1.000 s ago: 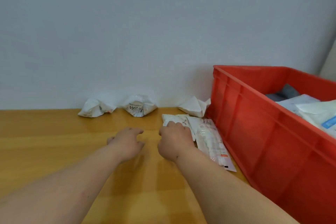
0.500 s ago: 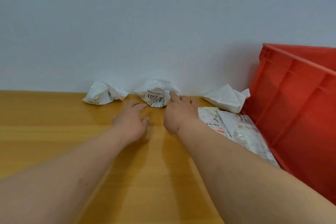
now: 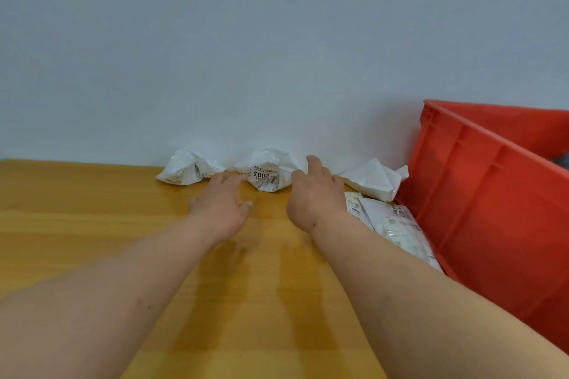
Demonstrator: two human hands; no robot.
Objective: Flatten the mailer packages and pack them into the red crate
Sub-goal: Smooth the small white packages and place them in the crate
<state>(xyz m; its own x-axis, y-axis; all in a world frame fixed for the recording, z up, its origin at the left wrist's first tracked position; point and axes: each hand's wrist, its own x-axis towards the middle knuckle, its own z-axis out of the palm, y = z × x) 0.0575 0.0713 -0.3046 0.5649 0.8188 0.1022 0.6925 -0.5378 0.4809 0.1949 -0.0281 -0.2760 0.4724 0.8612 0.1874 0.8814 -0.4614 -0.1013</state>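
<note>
Three crumpled white mailers lie along the wall: a left one [image 3: 184,172], a middle one printed "2003" [image 3: 267,172], and a right one [image 3: 374,178]. A flattened mailer [image 3: 397,224] lies on the wooden table beside the red crate [image 3: 492,203]. My left hand [image 3: 220,203] and my right hand [image 3: 314,194] reach toward the middle mailer, one on each side, fingers spread. The left fingertips touch its left edge; the right index finger is at its right side. Neither hand holds anything.
The wooden table [image 3: 92,240] ends at a pale wall [image 3: 277,55] just behind the mailers. The crate's tall wall stands along the right side, its inside mostly out of view.
My right hand left the flattened mailer, and both hands moved forward to the crumpled "2003" mailer. The view turned left, so less of the crate shows.
</note>
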